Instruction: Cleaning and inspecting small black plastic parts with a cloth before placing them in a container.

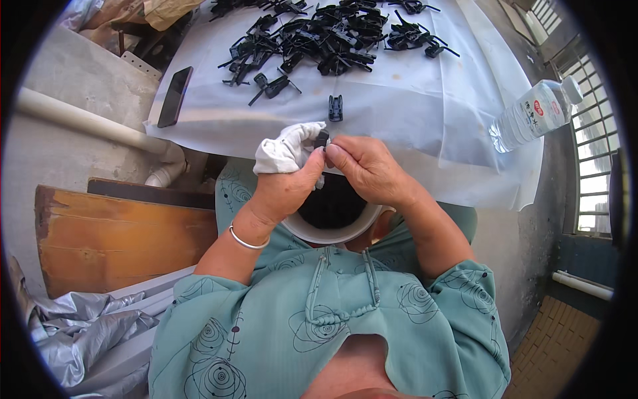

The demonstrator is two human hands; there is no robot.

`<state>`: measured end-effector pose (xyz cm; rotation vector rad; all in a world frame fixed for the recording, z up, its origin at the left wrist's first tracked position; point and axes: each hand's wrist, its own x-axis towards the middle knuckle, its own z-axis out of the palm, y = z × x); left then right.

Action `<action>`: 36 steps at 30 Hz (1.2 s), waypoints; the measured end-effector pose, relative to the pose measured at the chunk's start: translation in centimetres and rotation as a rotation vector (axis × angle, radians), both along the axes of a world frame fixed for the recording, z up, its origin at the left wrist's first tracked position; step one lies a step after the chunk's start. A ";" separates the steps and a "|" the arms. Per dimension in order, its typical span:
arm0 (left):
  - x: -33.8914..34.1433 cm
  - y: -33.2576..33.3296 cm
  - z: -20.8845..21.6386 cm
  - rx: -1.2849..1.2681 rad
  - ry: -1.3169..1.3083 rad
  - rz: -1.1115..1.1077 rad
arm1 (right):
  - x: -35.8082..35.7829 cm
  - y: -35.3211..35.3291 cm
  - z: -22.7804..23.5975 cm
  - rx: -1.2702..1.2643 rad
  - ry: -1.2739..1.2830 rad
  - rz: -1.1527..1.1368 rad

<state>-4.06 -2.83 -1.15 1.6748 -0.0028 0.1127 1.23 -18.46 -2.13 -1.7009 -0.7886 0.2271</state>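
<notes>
My left hand [287,174] has a white cloth [282,150] wrapped over its fingers and grips a small black plastic part [321,138]. Against that same part, my right hand [369,167] is closed in a pinch, thumb and forefinger together. Whatever sits between the right fingertips is too small to make out. Just beyond both hands, a dark plastic piece [335,108] lies alone on the white plastic sheet [399,120]. Under my hands, between my knees, stands a white bucket [323,233] with a dark inside; its contents cannot be told apart.
Farther back lies a heap of black plastic parts [325,36] with thin rods sticking out. A phone [175,97] rests at the table's left edge. A clear water bottle [535,114] is at the right. A wooden board [119,233] and a pale pipe [93,123] are on the left.
</notes>
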 end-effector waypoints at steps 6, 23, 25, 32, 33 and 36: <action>0.1 0.1 0.1 0.380 -0.186 -0.028 | 0.0 1.3 -1.9 0.057 0.168 -0.074; 0.7 1.1 1.2 -0.045 0.110 -0.140 | 1.1 -0.9 -0.2 0.024 -0.197 -0.034; 0.6 1.0 1.6 0.028 0.112 -0.202 | 0.6 -0.6 0.1 0.062 0.094 -0.053; -0.1 0.7 0.7 0.049 0.069 -0.208 | 0.3 0.1 -0.2 0.014 0.213 -0.045; -0.2 0.8 0.4 0.081 0.078 -0.189 | 0.3 0.0 -0.4 0.006 0.108 -0.011; 0.5 0.7 -1.1 0.299 -0.174 -0.152 | 0.3 0.3 -0.7 -0.023 0.006 0.019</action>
